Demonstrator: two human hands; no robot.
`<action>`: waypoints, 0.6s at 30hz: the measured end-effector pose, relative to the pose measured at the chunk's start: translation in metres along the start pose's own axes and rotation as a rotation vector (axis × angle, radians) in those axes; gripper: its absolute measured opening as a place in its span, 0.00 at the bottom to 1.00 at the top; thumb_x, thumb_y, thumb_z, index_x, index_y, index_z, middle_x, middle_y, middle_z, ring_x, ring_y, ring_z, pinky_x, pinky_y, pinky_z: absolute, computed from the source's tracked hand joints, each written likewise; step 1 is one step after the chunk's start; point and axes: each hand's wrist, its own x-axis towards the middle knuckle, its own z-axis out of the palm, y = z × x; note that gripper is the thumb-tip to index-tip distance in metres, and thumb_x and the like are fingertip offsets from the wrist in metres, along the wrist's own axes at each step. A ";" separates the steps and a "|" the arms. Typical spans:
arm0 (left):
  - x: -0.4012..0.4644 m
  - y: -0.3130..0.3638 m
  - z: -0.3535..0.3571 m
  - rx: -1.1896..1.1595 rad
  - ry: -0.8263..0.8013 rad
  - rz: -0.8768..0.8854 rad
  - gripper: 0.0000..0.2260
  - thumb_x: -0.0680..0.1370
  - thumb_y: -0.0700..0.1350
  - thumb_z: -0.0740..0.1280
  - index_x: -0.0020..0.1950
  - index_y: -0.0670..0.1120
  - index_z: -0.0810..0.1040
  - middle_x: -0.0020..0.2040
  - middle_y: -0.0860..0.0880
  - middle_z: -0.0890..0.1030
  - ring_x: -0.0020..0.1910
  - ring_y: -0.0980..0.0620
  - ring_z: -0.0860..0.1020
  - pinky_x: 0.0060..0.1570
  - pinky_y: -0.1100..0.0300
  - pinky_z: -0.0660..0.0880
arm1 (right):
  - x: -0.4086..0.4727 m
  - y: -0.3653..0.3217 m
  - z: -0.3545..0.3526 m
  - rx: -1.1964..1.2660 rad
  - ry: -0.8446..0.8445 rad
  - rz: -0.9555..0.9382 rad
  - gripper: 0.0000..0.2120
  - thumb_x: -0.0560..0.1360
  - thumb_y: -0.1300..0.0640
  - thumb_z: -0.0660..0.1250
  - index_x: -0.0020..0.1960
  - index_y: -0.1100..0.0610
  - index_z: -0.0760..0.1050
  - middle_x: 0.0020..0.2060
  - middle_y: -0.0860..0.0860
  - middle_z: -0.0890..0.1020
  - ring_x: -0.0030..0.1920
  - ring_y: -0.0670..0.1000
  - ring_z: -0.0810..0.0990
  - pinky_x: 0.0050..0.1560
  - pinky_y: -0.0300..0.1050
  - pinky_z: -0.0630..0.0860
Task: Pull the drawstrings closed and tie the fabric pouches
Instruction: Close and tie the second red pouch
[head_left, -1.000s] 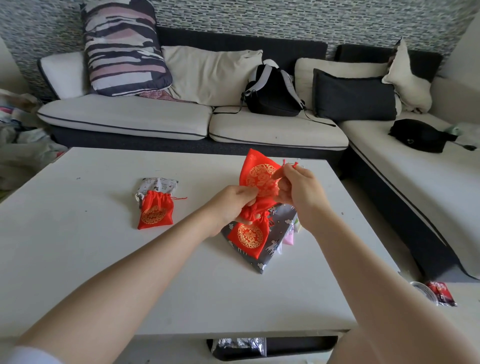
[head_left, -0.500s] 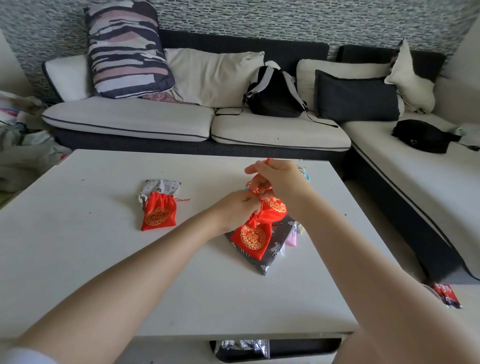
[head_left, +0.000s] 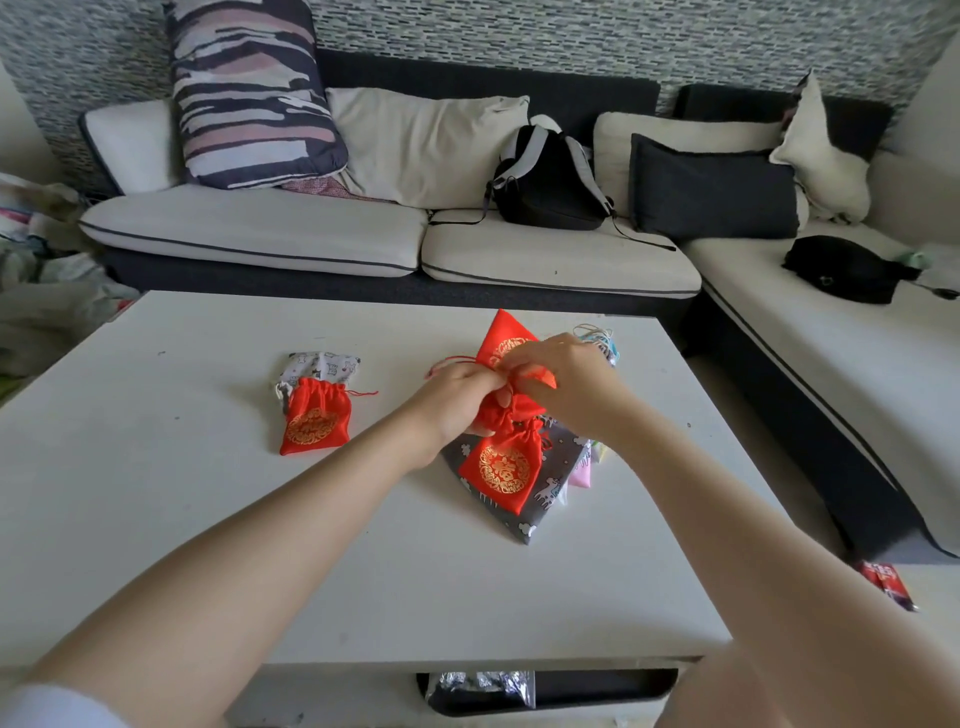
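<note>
Your forearms cross the counter's (head_left: 208, 545) near edge, with bare white surface between them and to the left. Your left hand (head_left: 457, 400) and right hand (head_left: 566, 379) meet above the right half of the counter; both grips are curled tight on the gathered neck of a red pouch (head_left: 506, 345) with gold print, its body sticking up and away from you. A red string (head_left: 449, 362) loops out past your left knuckles. Just under your hands lies a second red pouch (head_left: 501, 467), on a grey patterned pouch (head_left: 524, 512) with a pink one (head_left: 582, 473) at its right side. Well to the left, a third red pouch (head_left: 314, 423) lies closed, overlapping a white printed pouch (head_left: 319, 364). Beyond the far edge stands a sofa (head_left: 311, 244) with cushions, a backpack (head_left: 545, 182) on it.
</note>
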 end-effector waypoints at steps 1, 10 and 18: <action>0.000 -0.001 -0.001 -0.001 0.005 0.003 0.15 0.79 0.42 0.58 0.32 0.46 0.73 0.33 0.50 0.75 0.34 0.54 0.75 0.36 0.59 0.74 | 0.001 0.001 0.001 -0.083 0.030 0.000 0.11 0.73 0.59 0.66 0.53 0.51 0.80 0.45 0.46 0.83 0.55 0.53 0.73 0.58 0.47 0.64; 0.006 0.002 -0.012 -0.169 0.110 -0.075 0.11 0.78 0.46 0.61 0.37 0.47 0.76 0.36 0.48 0.80 0.36 0.51 0.80 0.36 0.60 0.73 | 0.001 -0.008 -0.003 0.002 0.085 -0.149 0.06 0.73 0.62 0.67 0.47 0.59 0.82 0.43 0.53 0.84 0.47 0.55 0.76 0.53 0.37 0.66; 0.008 0.009 -0.015 -0.132 0.072 0.014 0.09 0.78 0.45 0.62 0.38 0.48 0.76 0.37 0.50 0.80 0.38 0.52 0.78 0.42 0.60 0.73 | 0.009 -0.014 -0.008 0.552 0.138 0.226 0.14 0.79 0.54 0.58 0.44 0.56 0.81 0.36 0.47 0.81 0.38 0.45 0.79 0.40 0.37 0.75</action>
